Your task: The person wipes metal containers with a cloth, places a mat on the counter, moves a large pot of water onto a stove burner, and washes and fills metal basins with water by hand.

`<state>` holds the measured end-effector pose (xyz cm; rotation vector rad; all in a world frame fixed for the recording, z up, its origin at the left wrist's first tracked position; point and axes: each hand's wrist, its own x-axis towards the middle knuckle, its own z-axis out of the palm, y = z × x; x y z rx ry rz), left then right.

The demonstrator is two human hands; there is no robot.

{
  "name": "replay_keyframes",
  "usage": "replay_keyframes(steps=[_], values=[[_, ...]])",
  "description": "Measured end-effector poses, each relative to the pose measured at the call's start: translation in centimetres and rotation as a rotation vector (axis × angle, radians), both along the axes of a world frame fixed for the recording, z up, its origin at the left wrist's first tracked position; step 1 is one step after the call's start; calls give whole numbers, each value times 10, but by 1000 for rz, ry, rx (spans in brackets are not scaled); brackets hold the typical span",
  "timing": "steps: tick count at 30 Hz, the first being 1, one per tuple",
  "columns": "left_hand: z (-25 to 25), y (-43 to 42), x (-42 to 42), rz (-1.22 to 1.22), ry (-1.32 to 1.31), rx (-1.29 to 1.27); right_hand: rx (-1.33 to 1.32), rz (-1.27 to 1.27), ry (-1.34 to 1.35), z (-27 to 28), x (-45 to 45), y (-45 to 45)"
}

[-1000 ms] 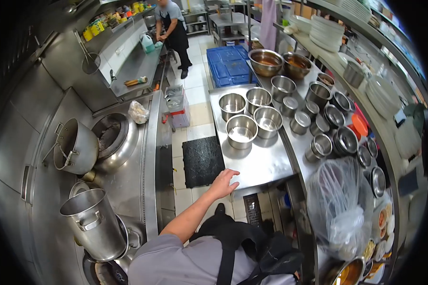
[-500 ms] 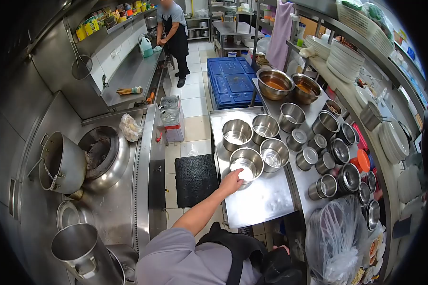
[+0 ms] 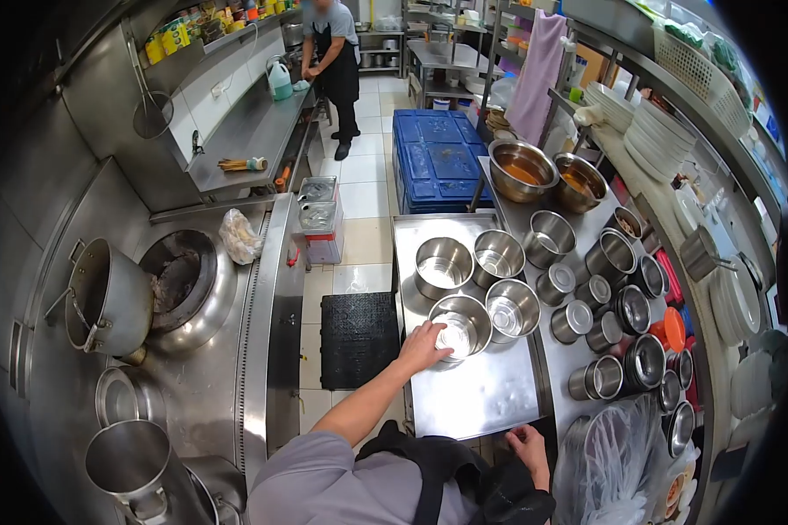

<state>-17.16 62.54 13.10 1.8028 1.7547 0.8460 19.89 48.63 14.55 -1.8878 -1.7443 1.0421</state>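
My left hand point(image 3: 423, 346) is at the near-left rim of a round stainless steel pot point(image 3: 460, 327), fingers hooked over its edge. This pot stands upright on a steel tray-like surface point(image 3: 473, 398), grouped with several similar pots, among them one behind it point(image 3: 444, 267) and one to its right point(image 3: 512, 309). The pots' insides look bare and shiny. Low at the right, beside my black apron, my right hand point(image 3: 529, 450) hangs at the counter's near edge, fingers loosely curled and slightly apart, with nothing visible in it.
Steel containers and bowls point(image 3: 645, 359) crowd the right counter, with two bowls of brown liquid point(image 3: 523, 172) behind. A plastic bag point(image 3: 608, 464) lies nearer. On the left are a wok burner point(image 3: 184, 280) and big pots point(image 3: 114, 297). A person point(image 3: 333, 70) works farther back.
My left hand has shifted from reaching into the pot to its near-left rim. My right hand, mostly hidden before, has come up into view. The whole view has shifted slightly.
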Motion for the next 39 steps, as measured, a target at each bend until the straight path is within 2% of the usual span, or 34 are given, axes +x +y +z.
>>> replay_keyframes(steps=[2, 4, 7, 10, 12, 14, 17, 18, 20, 26, 32, 39], values=[[7, -5, 2, -11, 99, 88, 17, 27, 24, 14, -1, 18], [4, -10, 6, -70, 144, 19, 0, 51, 33, 23, -1, 31], [1, -9, 12, -14, 148, 44, 59, 156, -14, 25, 6, 42], [-1, -9, 19, 35, 132, 52, 46, 202, 77, 18, 19, 44], [-4, -8, 22, 60, 170, 69, 31, 194, 69, 18, 26, 45], [-8, -5, 22, 58, 189, 127, 145, 257, 62, -2, 38, 41], [-3, -8, 33, 118, 142, 173, 90, 316, -37, -4, 43, 39], [10, -13, 37, 105, 150, 193, 57, 303, -3, -1, 41, 38], [-6, -21, 37, 124, 212, 269, 59, 292, 33, 22, 34, 33], [-1, -73, 31, 219, 101, 280, 11, 297, 39, 31, 31, 31], [-11, -118, -10, 336, 37, 232, 43, 321, -108, 44, 17, 48], [-23, -144, -51, 415, -40, 184, 77, 529, -167, 28, -27, 49]])
